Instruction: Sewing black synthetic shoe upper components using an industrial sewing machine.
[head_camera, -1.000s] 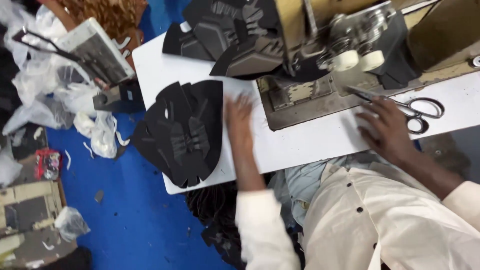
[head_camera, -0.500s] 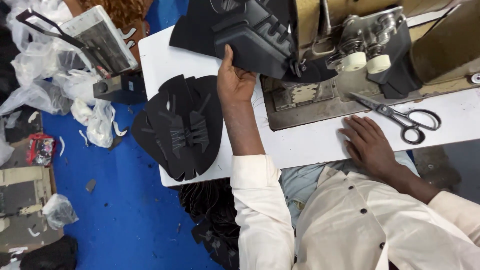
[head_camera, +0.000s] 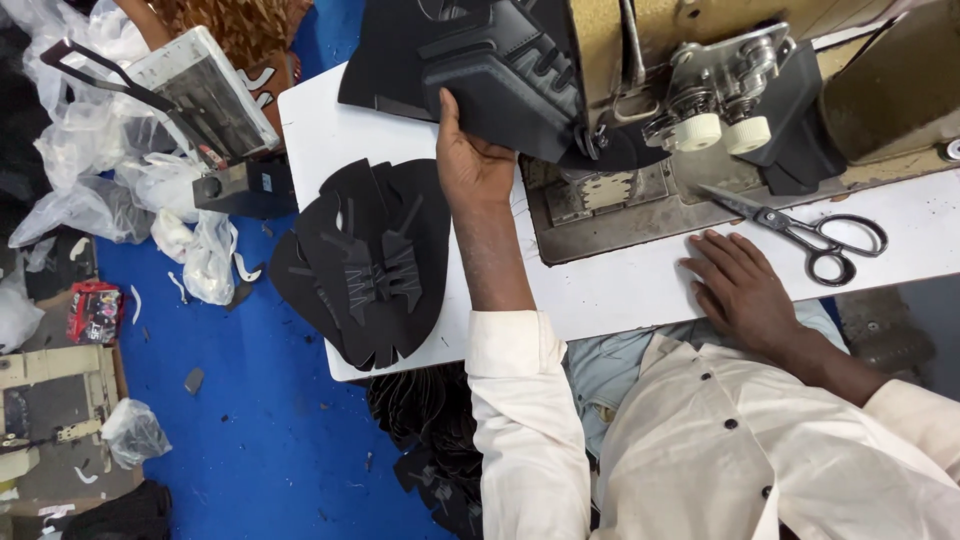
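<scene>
- A white table (head_camera: 640, 290) is occupied by a sewing machine (head_camera: 700, 90).
- A black shoe upper (head_camera: 500, 70) is gripped at its lower edge by the left hand (head_camera: 472, 160), beside the machine.
- A stack of black cut pieces (head_camera: 365, 260) is seen just left of that hand's forearm.
- The right hand (head_camera: 740, 290) is laid flat and empty on the table, near the scissors (head_camera: 810, 232).

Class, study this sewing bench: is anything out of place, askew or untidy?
Yes. The stack of black cut pieces overhangs the white table's left edge, above the blue floor. That floor is littered with scraps and crumpled plastic bags. The scissors lie open beside the right hand.
</scene>
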